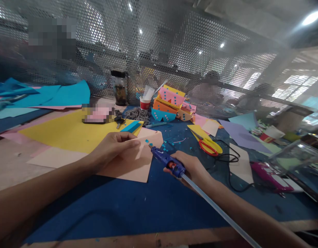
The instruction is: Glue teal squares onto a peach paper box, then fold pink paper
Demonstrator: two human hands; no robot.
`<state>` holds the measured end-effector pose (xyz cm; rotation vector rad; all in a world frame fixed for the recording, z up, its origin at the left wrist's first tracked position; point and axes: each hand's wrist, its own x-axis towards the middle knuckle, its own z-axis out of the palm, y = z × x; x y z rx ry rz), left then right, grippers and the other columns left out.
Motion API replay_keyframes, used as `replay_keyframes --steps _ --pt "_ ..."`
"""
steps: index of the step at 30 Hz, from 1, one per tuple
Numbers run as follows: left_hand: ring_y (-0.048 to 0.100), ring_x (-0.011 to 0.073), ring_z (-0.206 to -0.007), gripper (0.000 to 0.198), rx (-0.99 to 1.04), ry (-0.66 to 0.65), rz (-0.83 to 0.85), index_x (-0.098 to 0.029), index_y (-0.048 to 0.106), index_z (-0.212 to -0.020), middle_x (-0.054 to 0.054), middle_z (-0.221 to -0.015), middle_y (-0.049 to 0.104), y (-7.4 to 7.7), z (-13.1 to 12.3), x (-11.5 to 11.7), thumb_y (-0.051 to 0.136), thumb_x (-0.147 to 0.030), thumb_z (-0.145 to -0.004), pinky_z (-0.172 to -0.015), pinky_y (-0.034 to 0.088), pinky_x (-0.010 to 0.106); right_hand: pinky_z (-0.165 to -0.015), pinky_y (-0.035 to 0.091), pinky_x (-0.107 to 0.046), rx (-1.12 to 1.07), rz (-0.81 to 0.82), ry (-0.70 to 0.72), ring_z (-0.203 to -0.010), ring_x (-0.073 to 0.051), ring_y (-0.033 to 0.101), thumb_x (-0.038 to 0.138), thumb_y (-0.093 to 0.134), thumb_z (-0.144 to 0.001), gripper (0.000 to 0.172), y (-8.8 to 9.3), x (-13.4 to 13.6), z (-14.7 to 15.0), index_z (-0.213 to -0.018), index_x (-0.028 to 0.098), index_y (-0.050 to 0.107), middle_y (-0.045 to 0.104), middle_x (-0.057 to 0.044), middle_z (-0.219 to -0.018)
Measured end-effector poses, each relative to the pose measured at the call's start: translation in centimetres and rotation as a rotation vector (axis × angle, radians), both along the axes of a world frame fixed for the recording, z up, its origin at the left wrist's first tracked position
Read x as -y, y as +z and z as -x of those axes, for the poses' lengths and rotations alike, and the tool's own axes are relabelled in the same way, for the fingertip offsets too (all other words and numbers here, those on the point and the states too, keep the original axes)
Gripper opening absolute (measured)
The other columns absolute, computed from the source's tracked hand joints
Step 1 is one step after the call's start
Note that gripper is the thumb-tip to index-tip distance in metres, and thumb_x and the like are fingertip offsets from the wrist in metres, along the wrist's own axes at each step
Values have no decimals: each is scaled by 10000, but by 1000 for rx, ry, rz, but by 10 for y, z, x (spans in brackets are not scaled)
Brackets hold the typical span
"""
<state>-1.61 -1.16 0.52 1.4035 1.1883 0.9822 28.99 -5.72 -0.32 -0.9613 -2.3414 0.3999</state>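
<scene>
My left hand pinches a folded strip of peach paper between thumb and fingers. A small blue paper square shows at the strip's face. My right hand is wrapped round a blue hot glue gun, a long clear glue stick running out of its back. The gun's nozzle points at the peach strip, close to the blue square; whether it touches cannot be made out. Under the left hand lies a flat peach sheet. Several blue paper bits are scattered beyond the nozzle.
Red-handled scissors lie on yellow paper beside a black cord. Behind stand decorated paper pieces, a red-and-white cup and a tumbler. A magenta device sits right. A perforated metal screen rises behind the table.
</scene>
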Motion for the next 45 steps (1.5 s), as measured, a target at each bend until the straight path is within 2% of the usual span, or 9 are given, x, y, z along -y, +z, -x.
replay_keyframes --steps 4,10,16,21,28,34,40,45 --pt "624 158 -640 389 -25 -10 -22 -195 750 -834 15 -737 711 1 0 0 814 -570 -753 -561 447 229 -742 468 -250 -5 0 -12 -872 -173 673 238 730 -918 239 -1 0 1 -1129 245 619 688 -22 -999" --pt "544 133 -555 402 -49 -13 38 -211 740 -849 -15 -632 621 2 0 3 791 -602 -774 -454 376 199 -747 496 -248 -93 -36 -5 -835 -167 670 344 719 -940 221 -1 0 4 -1122 245 641 684 -27 -969" --pt "608 150 -609 391 -17 -49 23 -194 743 -823 11 -690 701 5 -2 5 808 -575 -767 -536 432 214 -742 502 -244 -53 -64 1 -841 -168 671 295 733 -923 239 -3 -1 4 -1139 252 639 686 -28 -980" --pt "622 159 -616 380 -1 -61 27 -198 746 -821 12 -705 716 3 -3 5 808 -570 -769 -544 431 223 -753 498 -253 -30 -40 -3 -850 -170 676 229 733 -905 276 -5 -3 2 -1158 258 627 688 -24 -1001" --pt "629 163 -642 376 -18 -53 -16 -191 752 -834 13 -719 716 1 -2 2 812 -557 -769 -575 445 226 -718 478 -253 13 -49 -1 -859 -182 688 259 753 -891 264 -8 -4 1 -1124 257 629 692 -26 -981" --pt "580 143 -591 397 -48 -33 11 -190 740 -815 -1 -658 675 6 -4 5 801 -579 -770 -505 390 204 -736 489 -244 -30 -72 4 -852 -173 675 267 745 -904 260 -5 -2 3 -1135 259 626 691 -26 -986" --pt "613 157 -631 395 -50 -51 -4 -186 756 -836 22 -716 715 5 -3 5 802 -574 -772 -554 433 223 -713 467 -250 -13 -46 4 -841 -175 679 263 752 -896 242 -4 -3 4 -1104 255 628 688 -20 -962" --pt "592 143 -614 395 -28 -49 17 -199 744 -823 10 -690 690 2 -1 3 803 -586 -774 -532 417 213 -737 480 -245 -41 -34 15 -851 -170 673 298 736 -922 230 -1 -1 4 -1122 250 632 685 -30 -986"
